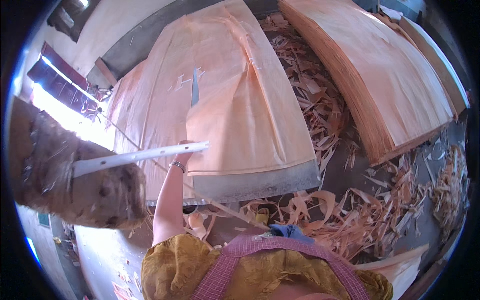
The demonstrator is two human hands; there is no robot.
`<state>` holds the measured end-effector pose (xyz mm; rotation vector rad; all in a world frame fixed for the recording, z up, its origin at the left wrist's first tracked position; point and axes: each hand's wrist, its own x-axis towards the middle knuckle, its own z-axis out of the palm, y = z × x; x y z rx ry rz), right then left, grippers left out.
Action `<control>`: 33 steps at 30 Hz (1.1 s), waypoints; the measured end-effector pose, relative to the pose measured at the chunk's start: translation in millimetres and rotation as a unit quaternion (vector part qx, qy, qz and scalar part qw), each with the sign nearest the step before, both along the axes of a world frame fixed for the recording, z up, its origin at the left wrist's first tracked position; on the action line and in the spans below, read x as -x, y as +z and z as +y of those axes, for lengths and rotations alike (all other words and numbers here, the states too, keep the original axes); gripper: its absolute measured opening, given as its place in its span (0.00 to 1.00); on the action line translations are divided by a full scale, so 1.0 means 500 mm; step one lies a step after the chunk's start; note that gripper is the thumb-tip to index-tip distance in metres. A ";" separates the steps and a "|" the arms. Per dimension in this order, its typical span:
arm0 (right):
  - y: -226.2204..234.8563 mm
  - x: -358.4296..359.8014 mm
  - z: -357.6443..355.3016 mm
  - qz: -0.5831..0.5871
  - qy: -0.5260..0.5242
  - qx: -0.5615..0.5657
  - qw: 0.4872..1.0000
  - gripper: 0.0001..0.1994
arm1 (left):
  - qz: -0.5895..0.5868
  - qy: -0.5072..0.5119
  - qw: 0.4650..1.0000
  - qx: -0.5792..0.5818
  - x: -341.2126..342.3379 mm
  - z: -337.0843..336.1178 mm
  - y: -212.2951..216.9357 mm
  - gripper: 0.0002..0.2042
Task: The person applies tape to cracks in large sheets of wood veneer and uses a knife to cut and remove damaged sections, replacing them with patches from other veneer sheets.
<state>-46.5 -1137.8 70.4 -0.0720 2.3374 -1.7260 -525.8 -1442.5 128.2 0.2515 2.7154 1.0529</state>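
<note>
Veneer scraps (320, 100) litter the floor around a grey surface (260, 182) that carries thin, pale wood veneer sheets (240, 105); using those sheets as the landmark, a tall veneer stack (380, 80) lies to their right. At their near edge the left hand (184, 152) presses down, wrist bracelet (177, 165) showing; whether its fingers pinch the sheet or lie flat cannot be told. A white perforated strip (145, 155) runs leftward from that edge, its long axis nearly level, its far end clamped in the gloved right hand (95, 192) close to the camera. The left hand is nearer the sheets.
</note>
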 end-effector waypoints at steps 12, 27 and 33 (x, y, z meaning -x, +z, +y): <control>0.111 0.001 -0.016 0.045 -0.122 -0.260 0.957 0.25 | -0.088 -0.048 0.959 -0.263 -0.026 0.180 0.463 0.12; 0.024 -0.380 0.179 -0.010 -0.311 -0.477 0.822 0.20 | -0.153 -0.070 0.937 -0.305 -0.140 0.046 0.448 0.12; 0.034 -0.285 0.117 -0.081 -0.342 -0.372 0.859 0.20 | -0.189 0.002 0.932 -0.308 -0.167 0.009 0.311 0.12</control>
